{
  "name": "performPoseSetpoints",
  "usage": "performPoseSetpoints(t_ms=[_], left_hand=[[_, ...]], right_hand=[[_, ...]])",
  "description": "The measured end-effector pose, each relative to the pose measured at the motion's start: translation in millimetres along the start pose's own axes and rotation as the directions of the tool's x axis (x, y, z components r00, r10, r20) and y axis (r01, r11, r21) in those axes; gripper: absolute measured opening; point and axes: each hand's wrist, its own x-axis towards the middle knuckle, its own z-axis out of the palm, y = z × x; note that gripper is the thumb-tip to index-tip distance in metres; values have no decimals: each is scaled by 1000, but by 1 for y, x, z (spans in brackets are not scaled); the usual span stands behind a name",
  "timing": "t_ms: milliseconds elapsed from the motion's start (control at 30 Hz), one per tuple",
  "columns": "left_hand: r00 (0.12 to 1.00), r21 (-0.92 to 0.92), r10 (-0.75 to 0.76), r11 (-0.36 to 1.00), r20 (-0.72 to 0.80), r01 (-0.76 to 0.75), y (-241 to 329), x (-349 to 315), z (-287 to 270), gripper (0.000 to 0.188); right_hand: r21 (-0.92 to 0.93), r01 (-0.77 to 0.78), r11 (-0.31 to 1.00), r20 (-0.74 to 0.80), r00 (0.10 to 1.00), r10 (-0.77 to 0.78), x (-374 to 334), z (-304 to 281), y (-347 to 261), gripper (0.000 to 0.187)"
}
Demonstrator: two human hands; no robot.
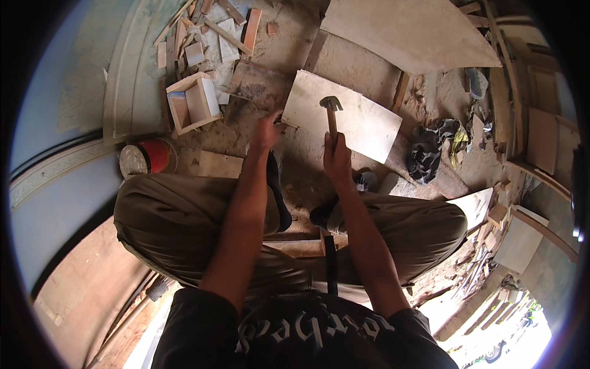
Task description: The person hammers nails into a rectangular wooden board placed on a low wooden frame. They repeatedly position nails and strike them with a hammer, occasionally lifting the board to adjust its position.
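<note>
A claw hammer (331, 111) points away from me, its wooden handle wrapped by the fingers of my right hand (337, 161). Its metal head is over a pale rectangular wooden board (362, 126); I cannot tell whether they touch. At the board's left corner, my left hand (267, 130) has its fingers closed. Something small and dark shows at those fingertips, too small to name, and part of the grip is hidden.
An open wooden box (194, 103) sits at the far left, beside a heap of wood offcuts (184, 46). A red and white bucket (147, 158) stands near my left knee. A large sheet (405, 31) lies at the back; black plastic (430, 150) lies right of the board.
</note>
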Motion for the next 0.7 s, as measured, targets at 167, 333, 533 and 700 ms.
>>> performPoseSetpoints(t_ms=[167, 333, 533, 700], left_hand=[[999, 115, -30, 993, 29, 26, 4, 0, -9, 46], [994, 93, 112, 990, -14, -110, 3, -2, -9, 45], [998, -10, 58, 998, 6, -58, 2, -4, -3, 47], [981, -109, -66, 990, 185, 87, 10, 9, -9, 47]], right_hand=[[48, -34, 998, -27, 999, 35, 3, 1, -11, 25], [54, -25, 998, -63, 998, 28, 5, 5, -14, 26], [63, -17, 998, -67, 998, 21, 7, 7, -18, 26], [72, -22, 997, -81, 996, 28, 9, 5, -22, 25]])
